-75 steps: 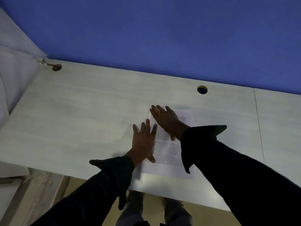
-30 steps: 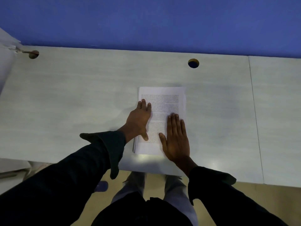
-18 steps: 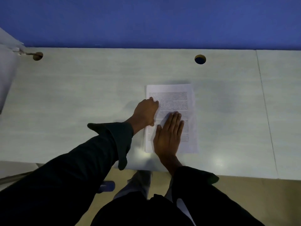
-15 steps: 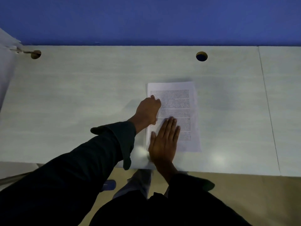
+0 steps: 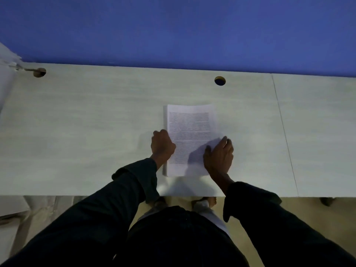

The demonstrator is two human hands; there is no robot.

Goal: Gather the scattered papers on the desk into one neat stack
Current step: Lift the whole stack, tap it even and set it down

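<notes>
One stack of printed white papers [image 5: 189, 124] lies on the pale desk [image 5: 86, 122], just in front of me, its edges nearly square. My left hand [image 5: 161, 146] is curled against the stack's left edge, fingers closed on it. At the lower right edge my right hand [image 5: 218, 157] is cupped over the stack, thumb on top of the sheet. A few lower sheets stick out slightly along the left side. No other loose sheet shows on the desk.
A blue wall [image 5: 173, 29] runs behind the desk. Two round cable holes [image 5: 220, 81] [image 5: 39, 72] sit near the back edge. A seam [image 5: 282, 128] divides the desktop at the right. Something white [image 5: 5, 78] stands at the far left.
My right hand has shifted from lying flat on the stack's lower left to cupping its right edge. My left hand stayed curled at the left edge.
</notes>
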